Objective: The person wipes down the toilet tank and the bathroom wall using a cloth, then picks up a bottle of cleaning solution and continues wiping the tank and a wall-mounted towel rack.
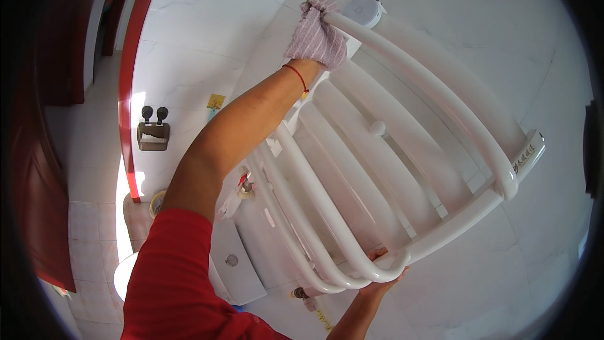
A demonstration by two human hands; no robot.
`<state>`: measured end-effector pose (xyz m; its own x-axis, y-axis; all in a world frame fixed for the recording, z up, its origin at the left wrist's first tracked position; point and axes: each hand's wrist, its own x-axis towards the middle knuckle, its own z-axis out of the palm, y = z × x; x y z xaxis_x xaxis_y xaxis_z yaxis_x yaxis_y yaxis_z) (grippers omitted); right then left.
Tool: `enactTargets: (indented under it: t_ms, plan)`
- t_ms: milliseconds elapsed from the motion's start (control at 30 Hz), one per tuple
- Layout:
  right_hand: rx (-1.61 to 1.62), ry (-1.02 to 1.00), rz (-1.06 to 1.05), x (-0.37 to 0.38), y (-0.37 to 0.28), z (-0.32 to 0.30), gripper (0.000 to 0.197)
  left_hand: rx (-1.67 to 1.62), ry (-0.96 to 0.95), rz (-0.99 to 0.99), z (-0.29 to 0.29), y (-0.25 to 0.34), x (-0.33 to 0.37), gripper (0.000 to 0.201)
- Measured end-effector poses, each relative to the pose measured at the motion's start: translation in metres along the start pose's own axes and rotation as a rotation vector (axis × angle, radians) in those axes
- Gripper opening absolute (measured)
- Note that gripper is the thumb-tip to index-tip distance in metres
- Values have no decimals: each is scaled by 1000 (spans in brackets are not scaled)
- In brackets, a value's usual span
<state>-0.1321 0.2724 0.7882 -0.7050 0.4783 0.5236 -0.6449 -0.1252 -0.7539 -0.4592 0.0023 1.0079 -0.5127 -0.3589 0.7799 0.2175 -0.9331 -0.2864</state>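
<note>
A white towel rack (434, 226) with thick curved tubes is against the pale wall and fills the middle and right. My left hand (316, 34) reaches up to the top bar's left end. A pink striped cloth (319, 38) covers it, and the hand is closed round or against the bar under the cloth; the fingers are hidden. At the bottom, my right hand (379, 277) is wrapped round the rack's lower tube, partly behind it. My left wrist wears a red string bracelet (296, 77).
A round white device (362, 11) is by the top bar. On the left wall are a dark holder (153, 135) and a yellow sticker (216, 101). Below the rack are a white toilet tank (238, 264) and a pipe valve (299, 293). A red door frame (129, 88) stands left.
</note>
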Motion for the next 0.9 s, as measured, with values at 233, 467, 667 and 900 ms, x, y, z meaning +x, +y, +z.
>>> enactTargets:
  t_ms: [233, 467, 667, 900]
  plan:
    - [-98, 23, -64, -2, -8, 6, 77, 27, 27, -147, 11, 9, -18, 13]
    - [-64, 48, -40, -1, -8, 1, 76, 2323, -246, 7, 36, 14, -32, 9]
    - [-72, 10, 19, -1, -11, 1, 75, 3513, -26, 1427, -14, 6, -11, 14]
    - [11, -24, 24, 1, -1, -19, 69, 3345, -250, 698, 27, 10, -41, 22]
